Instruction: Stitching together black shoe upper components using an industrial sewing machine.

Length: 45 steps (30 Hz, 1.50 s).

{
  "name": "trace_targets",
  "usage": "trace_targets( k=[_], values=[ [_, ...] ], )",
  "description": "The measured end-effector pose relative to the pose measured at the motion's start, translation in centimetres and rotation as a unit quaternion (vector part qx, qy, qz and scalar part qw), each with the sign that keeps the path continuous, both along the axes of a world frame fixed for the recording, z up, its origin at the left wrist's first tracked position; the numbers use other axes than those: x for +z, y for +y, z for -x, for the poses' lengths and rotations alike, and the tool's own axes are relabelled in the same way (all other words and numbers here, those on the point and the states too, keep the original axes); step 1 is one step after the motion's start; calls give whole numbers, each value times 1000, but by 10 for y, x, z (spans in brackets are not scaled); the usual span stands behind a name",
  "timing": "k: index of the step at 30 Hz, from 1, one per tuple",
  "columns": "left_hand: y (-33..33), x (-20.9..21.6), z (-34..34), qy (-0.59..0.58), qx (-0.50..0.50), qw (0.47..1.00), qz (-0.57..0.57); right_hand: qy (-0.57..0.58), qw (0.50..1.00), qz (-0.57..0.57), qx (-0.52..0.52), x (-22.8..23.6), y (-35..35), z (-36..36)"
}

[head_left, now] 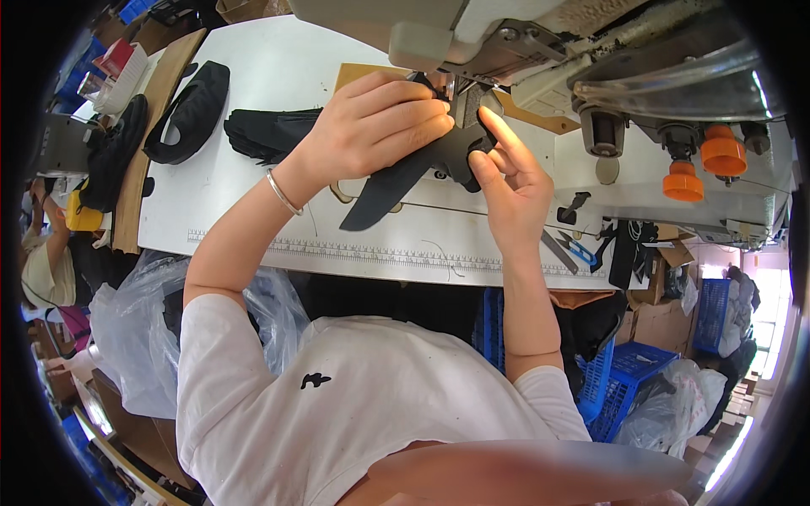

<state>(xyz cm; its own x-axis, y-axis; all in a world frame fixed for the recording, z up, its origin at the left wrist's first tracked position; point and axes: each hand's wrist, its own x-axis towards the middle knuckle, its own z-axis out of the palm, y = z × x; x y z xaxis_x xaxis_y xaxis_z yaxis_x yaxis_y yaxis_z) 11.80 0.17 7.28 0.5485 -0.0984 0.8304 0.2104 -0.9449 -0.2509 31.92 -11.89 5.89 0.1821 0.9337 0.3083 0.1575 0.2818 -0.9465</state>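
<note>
Nearest the camera, just above a blurred patch at the lower edge, is my white shirt [396, 371], with a small black emblem on its chest. Beyond it, the sewing machine [422, 38] looms over the work and covers part of the table [261, 63] from above, its orange knobs [683, 182] hanging to my right. A stack of black cloth pieces [270, 131] lies left of my wrist, partly behind my forearm, and farther left are a looped black piece [190, 114] and a wooden board [159, 139]. Blue-handled snips [579, 250] rest on my right; clear plastic bags [126, 346] bulge below the table on the left, and a blue crate [620, 392] stands on the right. The black piece [390, 190] I'm handling sits under the machine's head, its long axis slanting from there down to the left, the tapered end toward my left forearm. My left hand [371, 122] lies over it, fingers bent and close together; I can't tell whether the thumb grips underneath. My right hand [515, 185] has the piece's folded end between thumb and forefinger, nearly closed. Fine printed graduations mark the ruler strip [363, 253] along the table's near edge.
</note>
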Motion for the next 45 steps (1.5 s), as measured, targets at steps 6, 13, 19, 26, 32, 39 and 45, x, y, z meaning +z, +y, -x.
trace_targets(
  k=[6,13,19,26,32,39,45],
  values=[
    [3,0,2,-3,-2,1000,15,-35,999,2,-13,6,7,-1],
    [-6,41,26,189,28,981,20,6,1000,4,30,12,12,-1],
    [-31,74,27,295,33,943,150,62,998,-4,-3,11,6,7],
    [-69,7,-25,10,205,973,103,43,998,-16,-31,-2,6,13],
    [-70,-3,-39,-64,261,961,61,9,999,-28,-30,-8,4,12],
    [-73,-2,-41,-59,283,956,46,31,998,-45,-41,-14,5,13],
    [-73,-3,-43,-62,286,955,45,50,997,-50,-37,-10,3,17]
  ],
)
